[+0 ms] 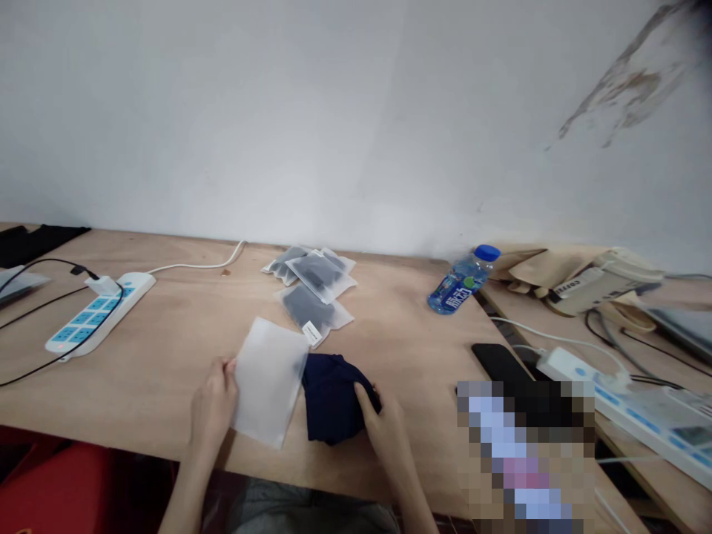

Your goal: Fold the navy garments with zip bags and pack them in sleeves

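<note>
The left hand point(214, 397) pinches the left edge of a frosted plastic bag point(268, 382), its fingers closed on the film, and the bag lies flat or nearly flat on the plywood worktop point(167, 393) near the person. Just right of the bag, touching its right edge, sits a bunched navy cloth point(334, 398). The right hand point(386, 434) lies on the cloth's right side with its fingers slightly curved, though whether it has a firm grip cannot be told. Farther back, three clear-fronted frosted bags point(317, 285) holding dark folded items lie overlapping in a small group, one with a white label point(312, 334) at its near corner. Toward the left of the worktop lies a white-and-blue power strip point(100, 311) with black and white cables, and a dark cloth point(33, 243) sits in the far left corner. To the far right stands no upright bottle: a blue-capped water bottle point(461, 280) lies tilted on its side near the worktop's edge. A black phone point(498, 363) lies nearer, beside a second power strip point(628, 415) on a neighbouring board, with kraft paper bags point(556, 271) beyond. A pixelated patch point(526, 456) hides the near right area.
</note>
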The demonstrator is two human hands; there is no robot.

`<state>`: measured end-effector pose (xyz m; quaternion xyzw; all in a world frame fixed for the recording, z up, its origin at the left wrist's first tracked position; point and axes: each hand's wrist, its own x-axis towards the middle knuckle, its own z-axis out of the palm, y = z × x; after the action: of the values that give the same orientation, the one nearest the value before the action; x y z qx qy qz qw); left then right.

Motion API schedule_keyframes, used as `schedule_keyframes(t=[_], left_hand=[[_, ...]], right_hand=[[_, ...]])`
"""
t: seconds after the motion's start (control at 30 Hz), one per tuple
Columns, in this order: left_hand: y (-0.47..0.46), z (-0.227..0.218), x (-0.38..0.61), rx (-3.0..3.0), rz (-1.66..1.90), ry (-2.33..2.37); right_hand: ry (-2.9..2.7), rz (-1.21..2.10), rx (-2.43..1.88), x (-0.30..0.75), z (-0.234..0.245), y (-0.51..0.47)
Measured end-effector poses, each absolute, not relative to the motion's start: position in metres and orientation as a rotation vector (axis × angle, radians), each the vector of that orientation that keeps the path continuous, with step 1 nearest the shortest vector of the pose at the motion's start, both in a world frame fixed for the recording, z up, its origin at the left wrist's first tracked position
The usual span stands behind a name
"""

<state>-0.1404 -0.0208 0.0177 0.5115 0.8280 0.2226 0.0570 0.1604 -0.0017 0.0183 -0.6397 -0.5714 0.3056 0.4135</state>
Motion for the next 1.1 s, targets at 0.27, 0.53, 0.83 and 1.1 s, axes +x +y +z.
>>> schedule_keyframes(t=[0.27,0.53,0.83,1.1], left_hand=[[-0.032,0.02,-0.183,1.5,0.885,2.852],[-0.041,0.039,-0.056,1.964,0.971,1.765],[-0.047,0.004,-0.004,1.991,0.967,1.585],[-0.048,0.012,-0.019,1.51,1.229,1.564]], right_hand=[[-1.467,0.716,-1.601,0.166,0.025,-0.01],[-1.642,0.502,-1.756,0.155,0.025,-0.021],[-1.503,0.779,-1.463,0.143,0.053,-0.032],[-1.433,1.062,-1.211,0.124,0.065,-0.038]])
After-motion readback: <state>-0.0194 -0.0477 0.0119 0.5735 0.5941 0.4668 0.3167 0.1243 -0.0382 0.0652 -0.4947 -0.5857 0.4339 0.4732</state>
